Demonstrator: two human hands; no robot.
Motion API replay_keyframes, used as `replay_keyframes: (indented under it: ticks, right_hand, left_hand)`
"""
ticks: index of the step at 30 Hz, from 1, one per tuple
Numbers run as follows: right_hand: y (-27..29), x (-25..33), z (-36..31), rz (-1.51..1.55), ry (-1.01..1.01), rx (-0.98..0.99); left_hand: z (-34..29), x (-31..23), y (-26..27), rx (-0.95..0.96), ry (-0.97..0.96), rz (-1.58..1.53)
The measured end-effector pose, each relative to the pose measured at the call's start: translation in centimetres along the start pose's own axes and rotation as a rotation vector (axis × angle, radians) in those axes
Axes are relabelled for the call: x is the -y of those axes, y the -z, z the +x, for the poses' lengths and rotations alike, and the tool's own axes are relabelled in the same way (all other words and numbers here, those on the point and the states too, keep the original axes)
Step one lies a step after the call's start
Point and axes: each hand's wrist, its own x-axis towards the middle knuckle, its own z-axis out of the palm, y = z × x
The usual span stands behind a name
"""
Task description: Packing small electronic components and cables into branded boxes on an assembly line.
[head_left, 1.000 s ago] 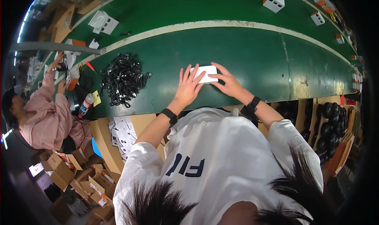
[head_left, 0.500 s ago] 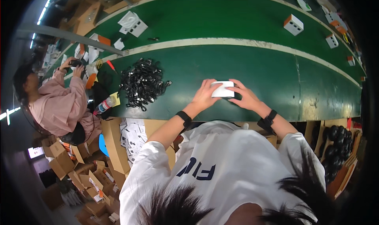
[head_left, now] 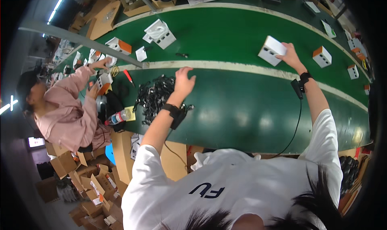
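Note:
My right hand (head_left: 291, 57) reaches out over the green belt, its fingers gripping the right end of a white box (head_left: 273, 50) with dark square marks on one side. The box is at the belt surface, slightly tilted to my view. My left hand (head_left: 184, 83) is raised beside a heap of black cables (head_left: 156, 96), near the pale strip along the belt. Its fingers are bent forward, the thumb apart, and no object shows in it. Both wrists wear black bands with a wire.
White-and-orange boxes (head_left: 322, 57) stand farther right on the belt. To the left are an open white box (head_left: 162, 34), a small black piece (head_left: 182, 55), a red-handled tool (head_left: 129, 77) and a bottle (head_left: 117, 117). A co-worker in pink (head_left: 68, 105) handles boxes. Cartons (head_left: 96, 185) lie below left.
Both hands were together on a white object above the near table. Now they have parted: the right has gone forward and right onto the belt with the box, the left toward the cables.

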Motion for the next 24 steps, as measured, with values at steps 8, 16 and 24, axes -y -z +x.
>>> replay_keyframes:
  ticks: [8, 16, 24]
  right_hand:
    - [-0.2, -11.0, 5.9, -0.091, -0.156, -0.043]
    - [1.5, 0.9, 6.7, -0.441, -0.137, 0.049]
    - [-18.6, 27.4, 17.1, 1.089, 0.04, 0.643]
  left_hand:
    - [11.5, 12.5, -4.2, 0.242, -0.025, 0.433]
    - [13.2, 11.2, -0.6, -0.181, 0.103, -0.228]
    - [18.1, 12.1, 7.2, -0.497, -0.163, 0.368]
